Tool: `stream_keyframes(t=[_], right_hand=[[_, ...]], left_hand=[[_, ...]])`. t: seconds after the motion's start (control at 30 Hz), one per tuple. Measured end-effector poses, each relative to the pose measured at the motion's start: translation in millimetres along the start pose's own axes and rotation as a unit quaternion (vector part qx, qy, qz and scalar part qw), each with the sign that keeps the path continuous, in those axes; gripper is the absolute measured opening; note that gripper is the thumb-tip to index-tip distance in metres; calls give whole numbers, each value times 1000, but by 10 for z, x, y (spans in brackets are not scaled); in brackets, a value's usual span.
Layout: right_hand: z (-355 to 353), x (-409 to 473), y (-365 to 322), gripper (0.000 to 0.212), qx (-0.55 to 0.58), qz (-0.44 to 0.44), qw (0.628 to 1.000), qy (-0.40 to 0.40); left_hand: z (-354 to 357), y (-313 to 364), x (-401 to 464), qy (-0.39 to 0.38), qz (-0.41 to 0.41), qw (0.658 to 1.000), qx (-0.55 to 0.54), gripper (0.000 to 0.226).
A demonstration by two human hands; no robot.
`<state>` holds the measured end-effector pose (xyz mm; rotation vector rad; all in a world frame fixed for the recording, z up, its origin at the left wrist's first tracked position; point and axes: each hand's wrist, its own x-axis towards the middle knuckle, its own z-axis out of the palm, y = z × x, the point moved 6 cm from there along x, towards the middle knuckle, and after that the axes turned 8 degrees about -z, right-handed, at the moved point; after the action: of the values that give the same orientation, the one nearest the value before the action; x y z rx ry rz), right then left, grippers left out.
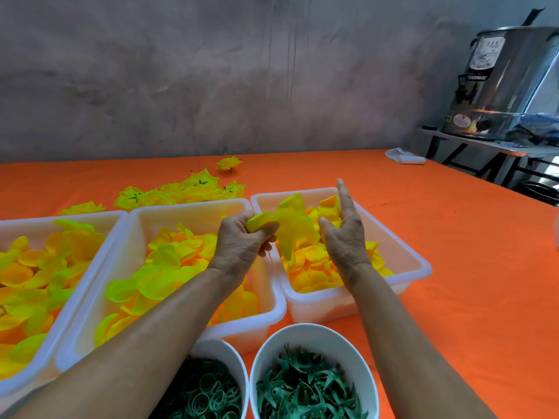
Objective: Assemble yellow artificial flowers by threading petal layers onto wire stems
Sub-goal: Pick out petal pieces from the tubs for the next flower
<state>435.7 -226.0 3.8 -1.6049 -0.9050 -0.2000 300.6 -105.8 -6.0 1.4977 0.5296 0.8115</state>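
My left hand (242, 237) grips a bunched yellow flower (260, 222) above the gap between two white tubs. A flat yellow petal layer (294, 226) spreads out from it toward my right hand (344, 234). That hand is raised with its index finger pointing up and its thumb touching the layer's right edge. Any wire stem is hidden inside my left fist. Below the hands, the right tub (414, 267) holds orange-yellow petals. Finished yellow flowers (193, 189) lie on the orange cloth behind the tubs.
Two more white tubs, the middle tub (193, 208) and the left tub (99, 217), hold loose yellow petals. Two white bowls at the front hold green star calyxes (305, 388) and green rings (208, 391). A metal urn (502, 83) stands on a side table at the right.
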Motion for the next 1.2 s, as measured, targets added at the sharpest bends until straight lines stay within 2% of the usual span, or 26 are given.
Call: stream_keyframes(t=[0.1, 0.2, 0.27, 0.37, 0.53, 0.7, 0.87, 0.97, 1.07, 1.2], right_hand=[[-5, 9, -12, 35, -55, -6, 998, 20], [-44, -2, -83, 22, -88, -34, 994, 51], [-9, -29, -206, 15, -95, -76, 992, 32], [123, -93, -346, 21, -100, -131, 985, -49], [223, -137, -369, 25, -70, -118, 981, -140], [256, -136, -325, 25, -42, -90, 978, -182], [222, -101, -257, 15, 14, -58, 981, -183], [177, -66, -172, 16, 94, -22, 986, -137], [173, -33, -78, 20, 88, -5, 991, -100], [73, -8, 46, 11, 89, 32, 995, -19]], left_hand=[[-109, -19, 20, 68, -3, 998, 7, 18], [-178, -6, 20, 120, 20, 991, 53, 23], [-191, 16, 18, 135, 44, 985, 95, 25], [-160, 63, -5, 135, 89, 976, 145, 37], [4, 107, -56, 85, 148, 957, 234, 53], [131, 27, -28, -16, 127, 975, 184, 31], [132, -2, -12, -58, 84, 988, 120, 22], [98, -7, 7, -40, 63, 995, 64, 17], [27, -9, 42, 0, 47, 999, 4, 20], [-130, -33, 82, 67, 28, 996, -51, 15]])
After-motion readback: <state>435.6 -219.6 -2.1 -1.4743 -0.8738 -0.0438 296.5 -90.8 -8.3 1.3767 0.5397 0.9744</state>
